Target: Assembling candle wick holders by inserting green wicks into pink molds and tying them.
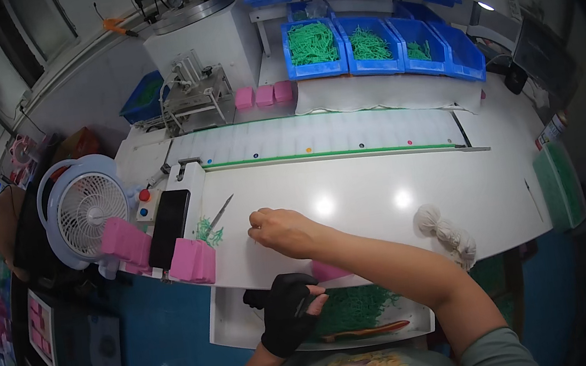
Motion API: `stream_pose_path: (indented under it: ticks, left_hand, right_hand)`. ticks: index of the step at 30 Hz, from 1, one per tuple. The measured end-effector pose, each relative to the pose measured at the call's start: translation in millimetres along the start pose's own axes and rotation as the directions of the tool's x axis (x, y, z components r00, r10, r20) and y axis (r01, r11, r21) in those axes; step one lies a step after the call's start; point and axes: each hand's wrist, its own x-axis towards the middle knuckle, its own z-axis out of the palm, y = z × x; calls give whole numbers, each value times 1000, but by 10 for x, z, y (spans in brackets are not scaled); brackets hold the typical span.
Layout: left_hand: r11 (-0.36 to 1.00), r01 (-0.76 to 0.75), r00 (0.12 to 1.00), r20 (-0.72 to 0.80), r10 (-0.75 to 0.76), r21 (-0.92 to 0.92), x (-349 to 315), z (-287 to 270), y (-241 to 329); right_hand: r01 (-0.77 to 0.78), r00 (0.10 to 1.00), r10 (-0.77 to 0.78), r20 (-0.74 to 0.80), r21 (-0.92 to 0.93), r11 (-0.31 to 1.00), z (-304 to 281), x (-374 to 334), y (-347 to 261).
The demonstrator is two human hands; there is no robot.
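Observation:
My right hand (281, 231), bare, hovers over the white table (355, 197) with its fingers drawn together. Whatever may be between them is too small to make out. Lower down, my left hand (289, 314) wears a black glove that leaves the thumb tip bare. Its fingers are curled in above the open drawer, and what they hold is unclear. A pink block (329, 269) at the table's front edge is partly covered by my right forearm. Tweezers (222, 212) lie beside small green sprig-like pieces (208, 231) left of my right hand.
The drawer (219, 320) holds green pieces (355, 307) and a reddish-brown strip (366, 331). Pink blocks (193, 261) and a fan (93, 215) stand left. White cloth bundles (446, 230) lie right. Behind a long strip tray (331, 134) sit blue bins (317, 71) of green pieces.

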Motion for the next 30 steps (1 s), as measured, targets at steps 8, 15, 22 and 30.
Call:
stream_pose_path:
  ticks: [8, 15, 22, 30]
  left_hand:
    - [997, -23, 996, 91, 16, 68, 120, 0, -133]
    - [978, -111, 934, 356, 41, 178, 374, 104, -224]
    - [952, -159, 884, 467, 19, 261, 551, 370, -271]
    - [999, -30, 971, 236, 20, 36, 678, 824, -368]
  right_hand:
    - [-208, 959, 218, -182, 76, 975, -534, -633, -86]
    - [-709, 671, 629, -393, -91, 699, -1377, -2433, -150]
    - [-789, 556, 752, -355, 59, 611, -1189, -3005, -426]
    - [-673, 568, 622, -538, 131, 728, -953, -2654, -412]
